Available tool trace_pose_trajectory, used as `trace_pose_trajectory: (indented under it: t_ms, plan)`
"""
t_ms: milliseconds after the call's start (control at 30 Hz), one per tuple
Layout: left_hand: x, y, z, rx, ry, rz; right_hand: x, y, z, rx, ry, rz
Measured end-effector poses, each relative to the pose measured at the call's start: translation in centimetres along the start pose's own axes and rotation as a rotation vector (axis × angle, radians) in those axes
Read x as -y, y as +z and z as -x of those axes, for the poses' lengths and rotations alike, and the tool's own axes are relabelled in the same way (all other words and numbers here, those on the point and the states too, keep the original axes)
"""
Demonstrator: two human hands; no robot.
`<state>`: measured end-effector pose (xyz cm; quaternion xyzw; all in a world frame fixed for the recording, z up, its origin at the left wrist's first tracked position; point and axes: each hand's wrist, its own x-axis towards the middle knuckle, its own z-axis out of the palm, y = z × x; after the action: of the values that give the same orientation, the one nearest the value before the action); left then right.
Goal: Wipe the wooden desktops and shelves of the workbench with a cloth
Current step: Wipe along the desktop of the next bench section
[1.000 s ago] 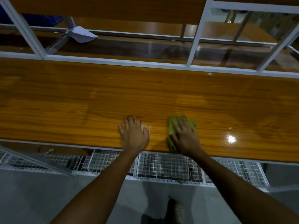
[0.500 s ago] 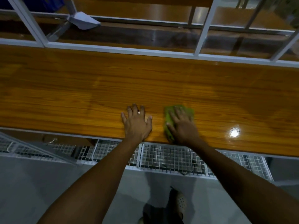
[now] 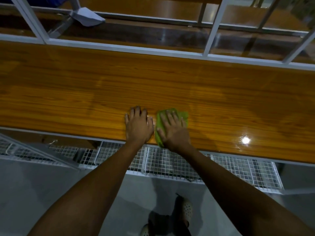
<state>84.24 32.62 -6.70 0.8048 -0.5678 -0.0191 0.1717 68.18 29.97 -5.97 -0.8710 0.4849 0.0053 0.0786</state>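
Observation:
A long glossy wooden desktop (image 3: 85,92) runs across the view. My right hand (image 3: 173,129) lies flat with straight fingers on a green cloth (image 3: 185,115), pressing it against the wood near the front edge. Most of the cloth is hidden under the palm. Right beside it, my left hand (image 3: 138,126) rests flat on the bare wood, fingers spread, almost touching the cloth's left side.
A white metal frame (image 3: 119,47) borders the desktop's far edge, with uprights rising from it. Beyond lies a lower wooden shelf (image 3: 153,34) with a pale folded cloth (image 3: 87,14). White wire mesh baskets (image 3: 170,162) hang under the front edge. My feet stand on grey floor (image 3: 34,184).
The right hand and the cloth have slid left along the front edge, closing the gap to the left hand. The left hand stays planted on the wood.

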Motion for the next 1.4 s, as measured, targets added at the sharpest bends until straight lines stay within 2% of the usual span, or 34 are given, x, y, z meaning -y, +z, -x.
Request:
trace_pose_trajectory:
  t_ms: [100,233,367,433,533,667,733,800,900,1000,1067,1167,1267,1333,1400]
  plan:
    - [0.2,0.1,0.2,-0.059,0.005,0.053,-3.5,0.4,2.7,-0.057,-0.001,-0.011]
    - [0.0,0.3,0.1,-0.074,0.003,0.046,-8.0,0.9,5.5,-0.169,0.279,-0.045]
    - [-0.2,0.3,0.1,-0.073,-0.006,0.022,-4.1,0.8,4.1,-0.203,0.484,-0.074]
    - [-0.3,0.1,0.2,-0.089,-0.005,0.011,-0.7,0.8,2.7,-0.19,0.417,-0.087]
    - [-0.5,-0.3,0.3,-0.138,-0.044,-0.001,3.2,0.9,0.8,-0.1,0.168,-0.067]
    - [-0.4,-0.3,0.1,-0.09,-0.098,-0.061,1.9,0.6,-0.4,-0.038,-0.038,-0.025]
    - [-0.3,-0.1,-0.1,-0.015,-0.065,-0.133,-0.7,0.5,-0.6,-0.057,0.007,-0.007]
    - [-0.1,-0.1,-0.4,0.017,-0.014,-0.186,-3.8,0.3,-0.8,-0.105,0.151,-0.015]
    - [0.2,-0.4,-1.3,-0.011,0.068,-0.191,-7.4,-0.2,-1.1,-0.145,0.325,-0.066]
    - [-0.1,-0.3,-2.8,-0.022,0.101,-0.137,-6.5,-0.3,-2.7,-0.139,0.434,-0.06]
    - [-0.3,0.0,-3.7,0.034,0.1,-0.103,-4.2,-0.3,-4.2,-0.119,0.393,-0.04]
    - [-0.1,0.6,-4.3,0.085,0.081,-0.069,-1.0,-0.5,-6.3,-0.057,0.151,0.0]
    - [0.2,0.7,-4.6,0.051,-0.013,0.028,-1.4,-0.9,-6.4,0.016,-0.054,-0.01]
    - [0.3,0.6,-4.7,0.02,-0.061,0.064,-3.9,-1.3,-5.7,0.008,-0.067,-0.023]
    - [0.3,0.7,-4.7,0.019,-0.069,0.048,-7.4,-1.7,-5.5,-0.048,0.083,-0.046]
